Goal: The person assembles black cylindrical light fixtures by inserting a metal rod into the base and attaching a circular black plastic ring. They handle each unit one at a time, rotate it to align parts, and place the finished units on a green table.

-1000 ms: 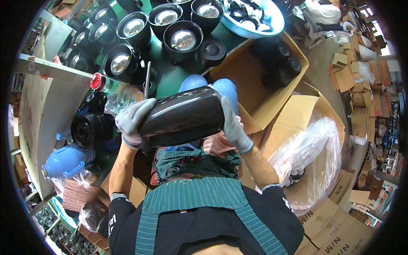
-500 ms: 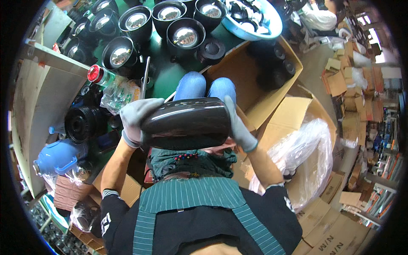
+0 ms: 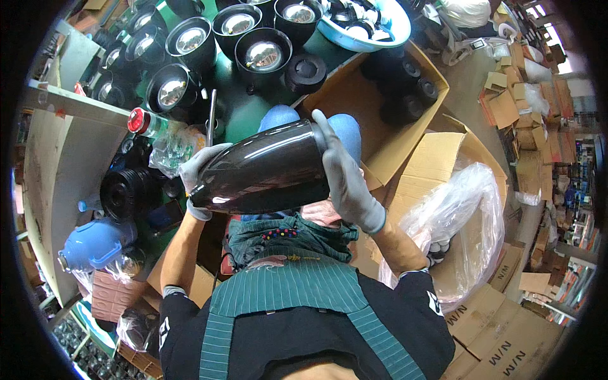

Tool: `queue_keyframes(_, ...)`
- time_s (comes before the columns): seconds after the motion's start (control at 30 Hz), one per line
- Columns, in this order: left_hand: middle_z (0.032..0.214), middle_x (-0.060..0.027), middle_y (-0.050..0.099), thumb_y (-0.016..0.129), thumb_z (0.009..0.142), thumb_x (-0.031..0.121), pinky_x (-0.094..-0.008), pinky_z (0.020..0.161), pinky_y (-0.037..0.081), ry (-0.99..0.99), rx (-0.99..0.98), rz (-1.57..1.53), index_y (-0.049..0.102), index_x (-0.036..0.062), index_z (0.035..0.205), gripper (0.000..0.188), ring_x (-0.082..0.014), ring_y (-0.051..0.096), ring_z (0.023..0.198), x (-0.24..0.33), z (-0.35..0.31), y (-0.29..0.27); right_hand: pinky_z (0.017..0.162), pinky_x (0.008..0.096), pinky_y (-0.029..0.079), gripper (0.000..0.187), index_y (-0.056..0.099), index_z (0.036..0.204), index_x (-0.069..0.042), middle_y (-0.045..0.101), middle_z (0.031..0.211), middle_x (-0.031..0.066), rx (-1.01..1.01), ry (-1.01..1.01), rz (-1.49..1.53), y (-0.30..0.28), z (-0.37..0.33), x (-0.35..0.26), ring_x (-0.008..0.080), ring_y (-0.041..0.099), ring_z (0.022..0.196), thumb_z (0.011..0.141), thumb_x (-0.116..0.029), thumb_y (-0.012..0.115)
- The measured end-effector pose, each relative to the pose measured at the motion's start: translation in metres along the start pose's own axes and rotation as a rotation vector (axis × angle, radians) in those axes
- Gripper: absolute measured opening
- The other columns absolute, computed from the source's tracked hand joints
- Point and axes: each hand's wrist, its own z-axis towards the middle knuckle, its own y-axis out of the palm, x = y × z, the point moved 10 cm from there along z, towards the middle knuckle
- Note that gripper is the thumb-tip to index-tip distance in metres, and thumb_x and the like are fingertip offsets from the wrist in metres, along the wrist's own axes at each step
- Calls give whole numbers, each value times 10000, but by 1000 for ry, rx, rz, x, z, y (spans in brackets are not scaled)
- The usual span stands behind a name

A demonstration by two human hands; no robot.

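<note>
Black tapered shell [image 3: 263, 168] lies tilted across the middle of the head view, above the lap. At centre left, the left hand [image 3: 201, 168] is curled around its narrow end; near centre, the right hand [image 3: 348, 183] rests against its wide end, fingers extended. The step in hand looks like supporting or turning the shell; the next move probably calls for steady support at both ends. Black cups [image 3: 263, 56] fill the upper left.

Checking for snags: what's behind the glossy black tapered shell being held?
Around the shell, blue denim knees and a dark-green striped apron show; whatever lies directly behind it is covered.
</note>
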Motion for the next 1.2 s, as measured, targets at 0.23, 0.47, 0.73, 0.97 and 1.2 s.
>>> queue_keyframes(0.23, 1516, -118, 602, 579, 1129, 282, -429, 1144, 513, -520, -320, -1148, 546, 38, 1542, 481, -251, 602, 1335, -164, -93, 61, 1265, 583, 288, 1189, 262, 1730, -24, 319, 1667, 383, 21, -594, -334, -6, -25, -36, 580, 378, 1505, 949, -905, 425)
queue_keyframes(0.47, 1154, -129, 775, 644, 1063, 376, -352, 952, 581, -41, -235, -201, 755, -69, 1211, 482, -204, 728, 1073, 8, -4, 25, 1322, 425, 229, 677, 262, 1727, -10, 383, 1710, 205, 115, -48, 344, -11, -30, 17, 300, 416, 1549, 1196, -426, 322)
queue_keyframes(0.73, 1246, -193, 754, 686, 967, 33, -396, 1017, 585, -209, 8, -296, 715, -30, 1338, 377, -288, 743, 1158, -1, -69, 101, 1299, 352, 302, 617, 393, 1694, -53, 492, 1653, 117, -153, 392, 492, -37, 1, 98, 207, 476, 1502, 1190, -407, 412)
queue_keyframes(0.97, 1354, -171, 717, 808, 724, -28, -460, 1082, 555, 419, -482, 128, 651, 82, 1444, 745, -370, 708, 1231, 16, -85, 108, 1131, 433, 518, 665, 700, 1406, -59, 682, 1422, 175, -284, -100, -38, -11, 3, 82, 306, 656, 1329, 806, -266, 899)
queue_keyframes(1.2, 1258, -195, 670, 768, 953, 337, -505, 904, 593, -312, -102, 1170, 496, 119, 1595, 731, -384, 692, 1138, -132, 32, 62, 1206, 445, 451, 857, 557, 1550, -31, 605, 1503, 210, -224, -219, -111, 25, -12, 88, 384, 588, 1406, 790, -223, 903)
